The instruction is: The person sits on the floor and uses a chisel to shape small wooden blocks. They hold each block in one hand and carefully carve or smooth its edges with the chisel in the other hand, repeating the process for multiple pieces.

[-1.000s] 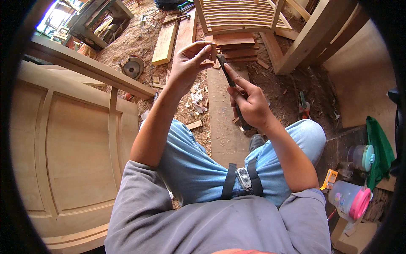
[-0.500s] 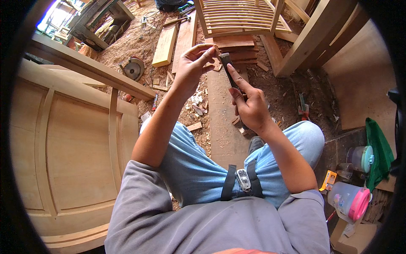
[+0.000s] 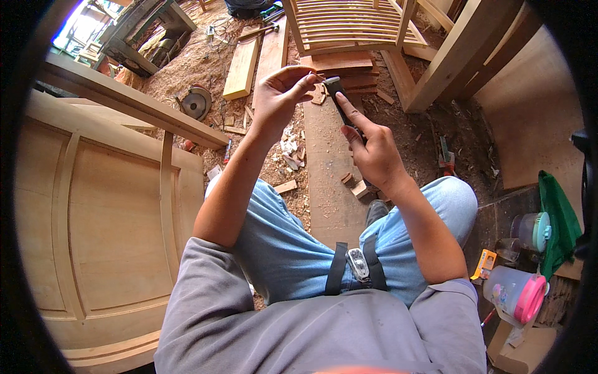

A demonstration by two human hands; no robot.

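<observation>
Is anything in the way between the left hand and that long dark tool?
Only a tiny thin piece, too small to identify, pinched in the bare left hand near the end of the long dark tool. Nothing else visible stands between.

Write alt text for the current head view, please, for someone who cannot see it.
A seated person holds a dark, bar-shaped tool in the right hand, its tip beside the left hand; anything the left holds is too small to identify. Nearby are a circular saw, a slatted wooden frame and a framed wooden panel.
</observation>
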